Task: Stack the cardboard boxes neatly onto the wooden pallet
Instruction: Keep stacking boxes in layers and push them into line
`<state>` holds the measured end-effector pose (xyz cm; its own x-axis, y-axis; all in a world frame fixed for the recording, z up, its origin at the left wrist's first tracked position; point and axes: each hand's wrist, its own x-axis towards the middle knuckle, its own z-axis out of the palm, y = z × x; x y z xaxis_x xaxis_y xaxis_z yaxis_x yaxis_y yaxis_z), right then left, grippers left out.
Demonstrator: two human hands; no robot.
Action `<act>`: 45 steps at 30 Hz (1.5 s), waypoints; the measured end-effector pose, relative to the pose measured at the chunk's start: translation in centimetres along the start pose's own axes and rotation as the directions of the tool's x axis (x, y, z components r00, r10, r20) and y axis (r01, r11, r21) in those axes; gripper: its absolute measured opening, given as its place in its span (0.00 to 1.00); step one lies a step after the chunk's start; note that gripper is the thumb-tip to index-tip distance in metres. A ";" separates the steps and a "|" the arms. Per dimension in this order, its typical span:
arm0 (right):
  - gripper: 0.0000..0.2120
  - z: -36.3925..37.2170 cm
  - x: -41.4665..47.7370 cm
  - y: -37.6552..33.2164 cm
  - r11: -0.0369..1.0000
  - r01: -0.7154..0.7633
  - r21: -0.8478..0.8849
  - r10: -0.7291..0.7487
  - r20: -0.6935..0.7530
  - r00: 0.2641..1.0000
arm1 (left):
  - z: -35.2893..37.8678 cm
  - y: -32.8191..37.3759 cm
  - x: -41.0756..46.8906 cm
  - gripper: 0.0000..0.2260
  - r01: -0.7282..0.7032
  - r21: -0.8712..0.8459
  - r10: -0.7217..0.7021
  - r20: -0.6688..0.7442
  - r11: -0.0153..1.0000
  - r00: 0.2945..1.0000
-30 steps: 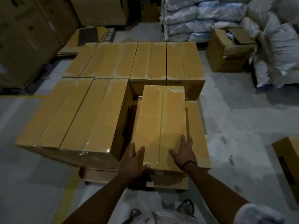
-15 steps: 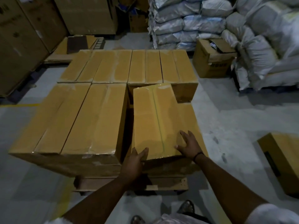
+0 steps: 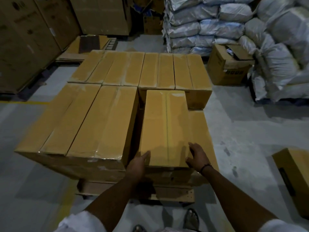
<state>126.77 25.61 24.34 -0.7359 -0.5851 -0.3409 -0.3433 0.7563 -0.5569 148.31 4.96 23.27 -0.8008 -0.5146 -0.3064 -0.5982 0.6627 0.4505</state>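
Observation:
A long taped cardboard box (image 3: 165, 128) lies lengthwise on top of a lower box (image 3: 206, 131) at the near right of the wooden pallet (image 3: 168, 193). My left hand (image 3: 138, 164) grips its near left corner, thumb on the top face. My right hand (image 3: 197, 157) grips the near right corner, fingers along the right side. To the left, two taller boxes (image 3: 93, 123) stand side by side with a narrow gap between them and the held box. A row of several boxes (image 3: 150, 69) fills the far half of the pallet.
A loose cardboard box (image 3: 294, 174) sits on the concrete floor at the right. An open carton (image 3: 229, 67) and stacked white sacks (image 3: 209, 24) stand behind it. Big cartons (image 3: 25, 41) line the left wall. My feet (image 3: 190, 218) are just before the pallet.
My hands slid from the box's top face back to its near corners. The box, skewed half a second ago, now lies straight and parallel to its neighbours.

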 end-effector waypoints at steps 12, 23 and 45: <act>0.40 0.1 1.0 3.3 0.984 -0.015 0.177 -0.001 0.094 0.996 | 0.0 2.1 0.7 0.38 0.062 0.050 -0.058 -0.076 0.997 0.995; 0.45 -0.8 2.5 4.1 0.979 -0.010 0.202 -0.024 0.166 0.986 | 0.2 2.3 2.1 0.40 0.217 0.041 -0.214 -0.075 0.975 0.974; 0.46 1.5 4.2 -2.1 0.918 -0.242 0.314 0.250 0.014 0.968 | -6.3 -3.5 8.2 0.39 -0.054 0.436 0.004 0.116 0.898 0.993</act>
<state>125.30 21.13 22.92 -0.7903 -0.3811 -0.4797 0.0458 0.7440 -0.6666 144.03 -5.04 24.48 -0.8009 -0.4459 -0.3996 -0.5067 0.8604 0.0554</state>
